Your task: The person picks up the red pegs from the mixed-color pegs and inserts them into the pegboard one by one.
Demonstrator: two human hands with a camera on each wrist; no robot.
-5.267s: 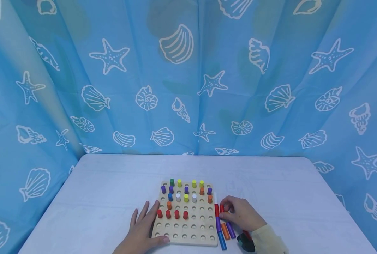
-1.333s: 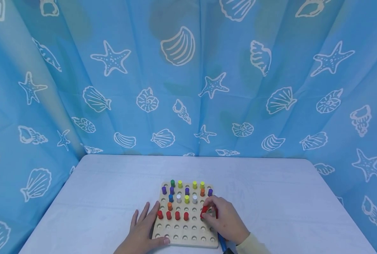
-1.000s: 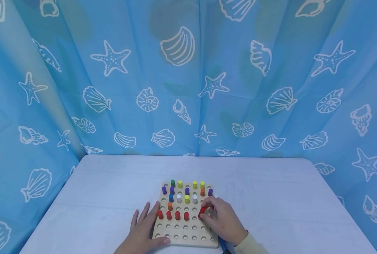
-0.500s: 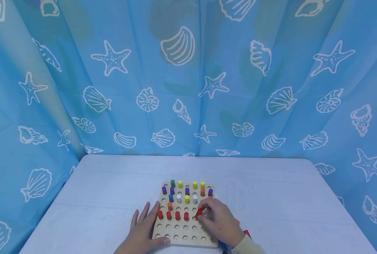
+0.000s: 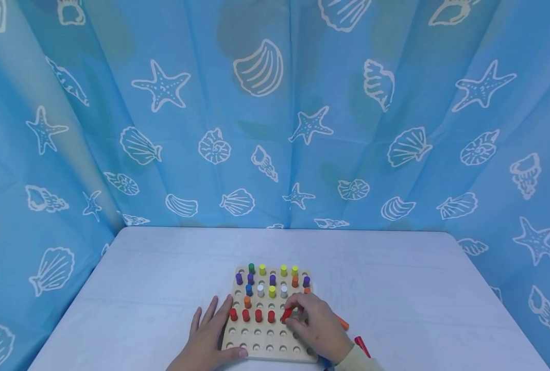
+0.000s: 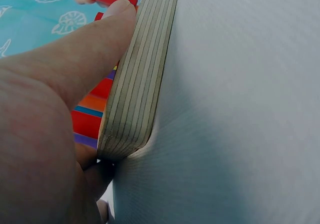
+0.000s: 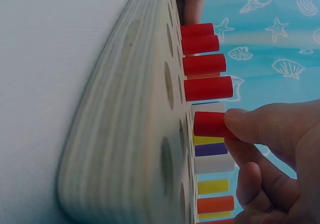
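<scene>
A square wooden pegboard point(image 5: 263, 340) lies on the table with colored pegs standing in some holes. My left hand point(image 5: 205, 340) rests along its left side, fingers spread and fairly straight, thumb over the near left corner. My right hand point(image 5: 319, 324) pinches a red peg point(image 7: 212, 124) between thumb and index finger. That peg is tilted in the head view, just right of a row of red pegs point(image 5: 258, 315) standing in the board. In the right wrist view it lies close to the board's face; whether its end is in a hole cannot be told.
Right of the board lie a loose orange peg point(image 5: 342, 323), a red peg point(image 5: 362, 347) and a blue peg point(image 5: 326, 362), partly behind the right hand. A blue curtain point(image 5: 275, 129) with shells hangs behind the white table point(image 5: 173, 268).
The right hand took a red peg from the loose pile, carried it left over the board, and moved slightly further left beside the red row. The left hand stays in place.
</scene>
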